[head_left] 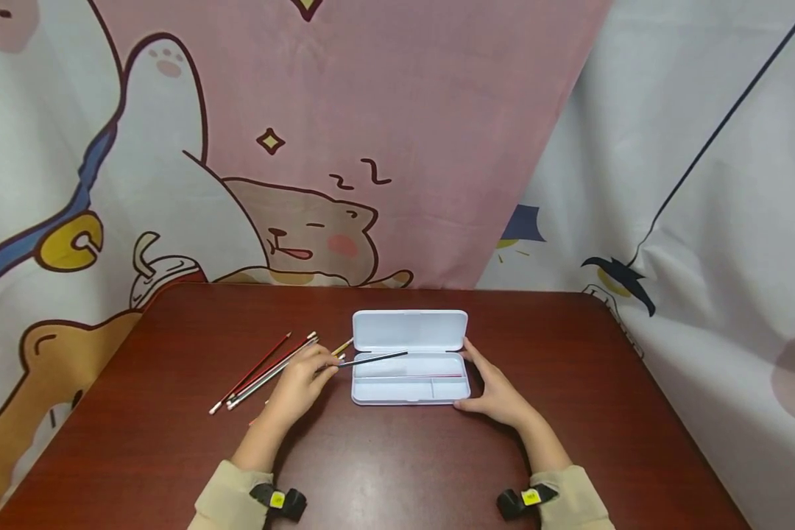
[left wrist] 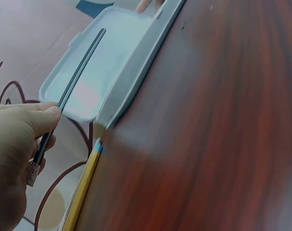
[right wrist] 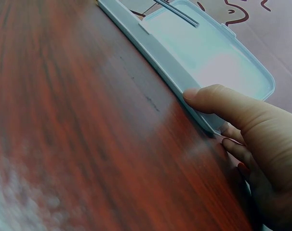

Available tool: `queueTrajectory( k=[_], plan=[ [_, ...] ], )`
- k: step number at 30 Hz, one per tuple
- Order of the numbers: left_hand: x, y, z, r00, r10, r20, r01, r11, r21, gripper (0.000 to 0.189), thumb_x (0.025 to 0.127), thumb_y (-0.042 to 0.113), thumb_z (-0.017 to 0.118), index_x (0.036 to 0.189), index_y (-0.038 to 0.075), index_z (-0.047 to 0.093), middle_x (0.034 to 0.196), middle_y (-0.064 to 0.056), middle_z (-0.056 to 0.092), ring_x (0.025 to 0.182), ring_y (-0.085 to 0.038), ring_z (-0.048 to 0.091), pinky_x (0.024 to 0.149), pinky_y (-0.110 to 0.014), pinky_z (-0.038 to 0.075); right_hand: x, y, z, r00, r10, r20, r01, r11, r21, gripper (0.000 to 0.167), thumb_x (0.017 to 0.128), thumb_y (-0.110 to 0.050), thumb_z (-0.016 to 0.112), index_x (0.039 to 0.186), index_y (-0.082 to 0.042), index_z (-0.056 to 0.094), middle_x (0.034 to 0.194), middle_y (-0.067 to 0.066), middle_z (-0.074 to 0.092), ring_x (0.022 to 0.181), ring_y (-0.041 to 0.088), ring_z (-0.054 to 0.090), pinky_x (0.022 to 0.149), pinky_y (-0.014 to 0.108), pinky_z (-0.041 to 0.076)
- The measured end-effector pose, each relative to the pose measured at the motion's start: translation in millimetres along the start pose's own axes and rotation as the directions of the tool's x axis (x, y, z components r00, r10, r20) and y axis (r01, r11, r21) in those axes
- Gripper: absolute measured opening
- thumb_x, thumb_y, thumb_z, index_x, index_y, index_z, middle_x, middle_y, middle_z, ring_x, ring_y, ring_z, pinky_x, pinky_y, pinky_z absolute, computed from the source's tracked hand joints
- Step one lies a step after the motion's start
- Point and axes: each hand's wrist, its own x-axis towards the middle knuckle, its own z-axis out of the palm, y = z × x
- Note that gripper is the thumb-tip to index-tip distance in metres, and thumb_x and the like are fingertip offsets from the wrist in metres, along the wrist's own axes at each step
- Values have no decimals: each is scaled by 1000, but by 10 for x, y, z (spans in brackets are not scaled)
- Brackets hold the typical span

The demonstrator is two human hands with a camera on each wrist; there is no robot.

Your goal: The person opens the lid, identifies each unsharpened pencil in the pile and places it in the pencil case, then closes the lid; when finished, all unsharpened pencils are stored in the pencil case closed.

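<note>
A white pencil case (head_left: 391, 391) lies on the table with its lid (head_left: 409, 330) raised at the back. My left hand (head_left: 299, 386) pinches a dark pencil (left wrist: 78, 72) between thumb and fingers; its far end reaches over the case, and its eraser end shows below the fingers in the left wrist view. Inside the case runs a thin red pencil (head_left: 440, 376). At the case's right end, my right hand (head_left: 500, 390) grips it, thumb on the front edge and fingers round the back.
To the left, several red and whitish pencils (head_left: 258, 377) lie slantwise on the brown table (head_left: 384, 464). A yellow pencil (left wrist: 86, 187) lies by the case's left end, partly behind the left hand in the head view. A patterned curtain (head_left: 437, 147) hangs behind the table.
</note>
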Motion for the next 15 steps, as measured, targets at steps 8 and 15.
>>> queueTrajectory(
  k=[8, 15],
  plan=[
    [125, 119, 200, 998, 38, 47, -38, 999, -20, 17, 75, -6, 76, 86, 5, 72, 87, -1, 63, 83, -17, 56, 71, -34, 44, 1, -11, -10, 1000, -8, -4, 8, 1000, 2, 114, 67, -24, 88, 154, -15, 15, 138, 10, 48, 129, 27, 38, 106, 40, 24],
    [224, 191, 377, 993, 73, 93, -71, 997, -24, 15, 76, -5, 76, 86, 6, 72, 83, 0, 61, 81, -18, 55, 71, -37, 43, -5, 8, -2, 1000, -14, 2, 14, 1000, -5, 114, 68, -25, 88, 154, -14, 14, 138, 10, 48, 129, 26, 39, 106, 33, 23]
  ],
)
